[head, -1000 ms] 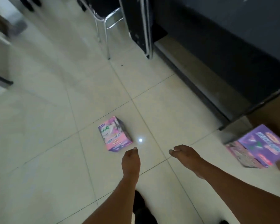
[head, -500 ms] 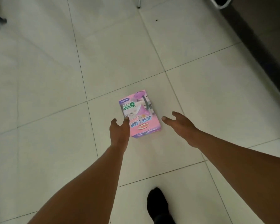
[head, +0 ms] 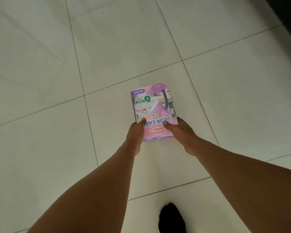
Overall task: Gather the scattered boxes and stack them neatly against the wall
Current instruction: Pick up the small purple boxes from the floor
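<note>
Box (head: 154,108) gripped by left hand (head: 136,133) and right hand (head: 181,132), seemingly on floor (head: 57,81).

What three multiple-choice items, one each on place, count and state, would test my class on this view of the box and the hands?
1. Where does the box lie?
A. on a chair
B. on the tiled floor
C. on a shelf

2. How many boxes show?
A. one
B. two
C. three

3. What are the hands doing?
A. both hang well clear of the box
B. only one touches it
C. the left hand and right hand grip its near end from either side

Key:
1 B, the box rests flat on pale tiles with grout lines around it.
2 A, only the pink desk lamp box is in view.
3 C, a thumb of each hand lies on the printed top face, and the hands flank the near corners.
</note>
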